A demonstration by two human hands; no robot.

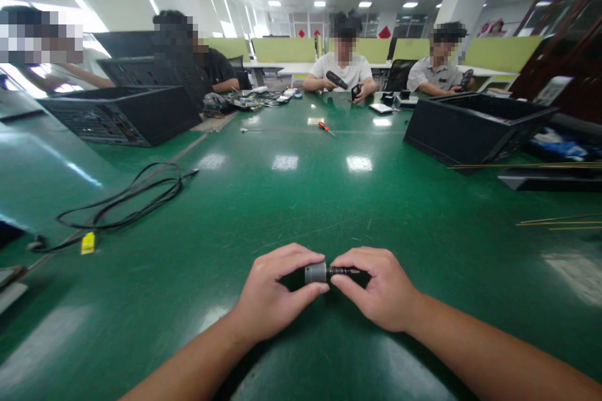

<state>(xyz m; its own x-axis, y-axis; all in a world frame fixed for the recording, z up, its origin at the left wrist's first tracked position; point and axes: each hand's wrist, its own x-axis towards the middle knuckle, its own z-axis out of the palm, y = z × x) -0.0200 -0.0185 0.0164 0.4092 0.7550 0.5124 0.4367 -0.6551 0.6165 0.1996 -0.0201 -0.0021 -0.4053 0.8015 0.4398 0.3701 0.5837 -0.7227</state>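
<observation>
My left hand (277, 288) pinches a small grey metal cylinder (315, 272) between thumb and fingers, just above the green tabletop. From the right end of this cylinder sticks out a thin dark ridged shaft (342, 270) with a pale tip. My right hand (383, 291) is closed round that shaft, thumb below and fingers above. The two parts lie in one line, roughly level, and look joined. The fingers hide some of both. I cannot make out exactly what kind of part it is.
Black computer cases stand at left (155, 119) and right (470, 128). A coiled black cable (126, 200) with a yellow tag (88, 243) lies left. A red screwdriver (324, 128) lies farther off. Thin rods (559, 223) lie right. Across the table, a person holds a power drill (337, 80); others sit nearby.
</observation>
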